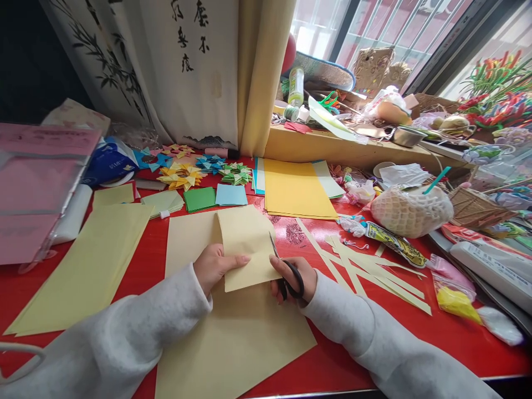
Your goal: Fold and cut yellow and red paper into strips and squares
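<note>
My left hand grips a pale yellow sheet of paper by its left side, thumb pressed flat on top. In my right hand is a pair of scissors with black handles; a blade lies along the right edge of the held paper. Under both hands, a larger pale yellow sheet lies on the red table. Thin cut strips of the same paper are scattered to the right of my right hand. Long pale yellow sheets form a stack at the left.
Folded paper stars, green squares and blue squares lie at the back. Behind sits a stack of orange-yellow sheets. A net-covered round object with a straw and small packets crowd the right; a cluttered windowsill rises beyond.
</note>
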Demonstrator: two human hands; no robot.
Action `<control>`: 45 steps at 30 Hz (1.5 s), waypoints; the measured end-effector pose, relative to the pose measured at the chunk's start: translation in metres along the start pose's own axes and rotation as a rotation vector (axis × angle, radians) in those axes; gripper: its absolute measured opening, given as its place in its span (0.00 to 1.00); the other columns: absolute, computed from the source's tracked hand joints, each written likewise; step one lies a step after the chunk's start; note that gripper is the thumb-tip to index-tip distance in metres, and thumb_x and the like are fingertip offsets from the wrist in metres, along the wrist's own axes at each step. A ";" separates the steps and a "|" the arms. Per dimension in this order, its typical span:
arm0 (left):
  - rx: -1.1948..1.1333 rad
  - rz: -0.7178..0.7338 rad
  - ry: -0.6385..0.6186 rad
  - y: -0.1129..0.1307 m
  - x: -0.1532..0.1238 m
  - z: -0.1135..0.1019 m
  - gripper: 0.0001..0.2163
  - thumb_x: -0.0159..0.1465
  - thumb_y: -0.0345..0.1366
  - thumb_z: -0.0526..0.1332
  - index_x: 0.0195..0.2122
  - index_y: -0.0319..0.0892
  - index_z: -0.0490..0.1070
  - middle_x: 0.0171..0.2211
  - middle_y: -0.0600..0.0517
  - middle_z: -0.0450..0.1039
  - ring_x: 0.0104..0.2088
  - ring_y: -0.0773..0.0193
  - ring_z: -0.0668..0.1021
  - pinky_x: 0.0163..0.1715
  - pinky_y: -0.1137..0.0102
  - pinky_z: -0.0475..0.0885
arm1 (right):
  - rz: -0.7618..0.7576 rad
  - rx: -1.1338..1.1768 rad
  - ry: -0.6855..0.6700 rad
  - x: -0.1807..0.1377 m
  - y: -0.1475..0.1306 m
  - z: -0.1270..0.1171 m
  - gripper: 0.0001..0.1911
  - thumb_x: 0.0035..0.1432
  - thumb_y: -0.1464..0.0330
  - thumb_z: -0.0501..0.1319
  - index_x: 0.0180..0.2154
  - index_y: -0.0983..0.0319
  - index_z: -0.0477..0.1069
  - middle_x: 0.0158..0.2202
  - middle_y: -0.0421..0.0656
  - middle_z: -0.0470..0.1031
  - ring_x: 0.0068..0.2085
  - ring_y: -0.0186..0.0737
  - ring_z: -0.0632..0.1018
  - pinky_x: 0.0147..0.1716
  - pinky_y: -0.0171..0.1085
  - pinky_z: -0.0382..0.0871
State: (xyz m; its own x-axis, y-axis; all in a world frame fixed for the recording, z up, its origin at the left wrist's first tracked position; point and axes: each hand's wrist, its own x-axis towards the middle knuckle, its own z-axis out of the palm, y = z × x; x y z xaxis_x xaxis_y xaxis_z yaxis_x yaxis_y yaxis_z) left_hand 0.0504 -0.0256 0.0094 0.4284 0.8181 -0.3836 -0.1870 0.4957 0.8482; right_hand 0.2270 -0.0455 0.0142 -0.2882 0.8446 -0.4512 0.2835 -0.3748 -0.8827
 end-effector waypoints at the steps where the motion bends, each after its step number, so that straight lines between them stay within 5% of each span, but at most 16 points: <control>1: 0.002 -0.004 -0.009 0.000 0.000 0.000 0.18 0.49 0.33 0.61 0.41 0.34 0.67 0.34 0.43 0.73 0.35 0.54 0.74 0.35 0.62 0.68 | 0.001 0.001 0.003 0.000 -0.001 0.000 0.26 0.45 0.48 0.49 0.15 0.65 0.60 0.10 0.39 0.64 0.09 0.26 0.61 0.08 0.28 0.53; 8: -0.005 -0.017 0.024 0.000 0.001 0.000 0.15 0.48 0.32 0.62 0.38 0.33 0.69 0.32 0.43 0.74 0.33 0.55 0.75 0.32 0.64 0.69 | -0.008 0.003 -0.067 0.001 0.000 0.000 0.26 0.46 0.49 0.47 0.17 0.66 0.61 0.12 0.39 0.64 0.11 0.26 0.64 0.09 0.28 0.55; 15: -0.024 -0.020 0.148 0.012 0.000 -0.005 0.13 0.45 0.32 0.63 0.33 0.35 0.70 0.29 0.46 0.75 0.28 0.59 0.75 0.25 0.70 0.70 | -0.036 -0.140 -0.590 -0.006 -0.004 -0.046 0.22 0.46 0.53 0.53 0.30 0.67 0.65 0.17 0.41 0.68 0.15 0.29 0.69 0.13 0.28 0.59; 17: -0.017 -0.015 0.138 0.014 -0.002 -0.006 0.13 0.45 0.32 0.64 0.33 0.36 0.70 0.29 0.47 0.75 0.28 0.60 0.75 0.25 0.70 0.70 | -0.152 -0.093 -0.520 -0.005 -0.007 -0.063 0.22 0.47 0.53 0.51 0.31 0.66 0.65 0.18 0.41 0.69 0.16 0.29 0.69 0.12 0.27 0.57; 22: 0.039 -0.095 -0.160 0.014 -0.009 0.000 0.13 0.46 0.30 0.63 0.35 0.37 0.71 0.31 0.46 0.74 0.31 0.58 0.75 0.30 0.67 0.70 | -0.278 0.293 0.069 0.013 -0.007 -0.065 0.18 0.44 0.54 0.55 0.33 0.60 0.60 0.30 0.41 0.68 0.30 0.35 0.72 0.19 0.29 0.65; 27: 0.143 -0.116 -0.333 0.010 -0.012 0.005 0.17 0.45 0.29 0.63 0.39 0.38 0.70 0.34 0.46 0.73 0.34 0.55 0.74 0.36 0.62 0.67 | -0.321 0.416 0.086 0.026 0.007 -0.033 0.22 0.36 0.69 0.64 0.33 0.57 0.55 0.27 0.35 0.64 0.29 0.34 0.71 0.30 0.36 0.66; 31: 0.152 -0.135 -0.381 0.006 -0.009 0.003 0.20 0.43 0.27 0.63 0.40 0.40 0.68 0.38 0.47 0.72 0.39 0.55 0.72 0.39 0.62 0.66 | -0.432 0.347 0.132 0.026 0.009 -0.026 0.24 0.34 0.70 0.64 0.34 0.56 0.53 0.31 0.38 0.65 0.31 0.37 0.71 0.31 0.38 0.65; 37: 0.047 -0.146 -0.327 0.004 -0.007 0.006 0.21 0.44 0.29 0.64 0.42 0.40 0.67 0.39 0.46 0.71 0.40 0.55 0.72 0.40 0.61 0.65 | -0.589 0.222 0.301 0.021 0.006 -0.027 0.23 0.36 0.67 0.64 0.34 0.55 0.55 0.33 0.39 0.64 0.35 0.36 0.68 0.31 0.36 0.64; 45: -0.003 -0.181 -0.183 0.002 -0.004 0.003 0.15 0.45 0.31 0.63 0.36 0.35 0.70 0.35 0.43 0.73 0.34 0.54 0.75 0.36 0.61 0.68 | -0.713 0.165 0.332 0.013 0.004 -0.019 0.20 0.40 0.68 0.62 0.35 0.55 0.54 0.37 0.40 0.62 0.38 0.37 0.66 0.32 0.35 0.64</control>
State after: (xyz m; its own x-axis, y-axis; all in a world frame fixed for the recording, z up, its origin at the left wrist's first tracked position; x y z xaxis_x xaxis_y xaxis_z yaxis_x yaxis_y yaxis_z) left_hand 0.0509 -0.0291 0.0141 0.6078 0.6499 -0.4564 -0.0950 0.6301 0.7707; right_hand 0.2419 -0.0288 0.0074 -0.0547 0.9618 0.2683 -0.0129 0.2680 -0.9633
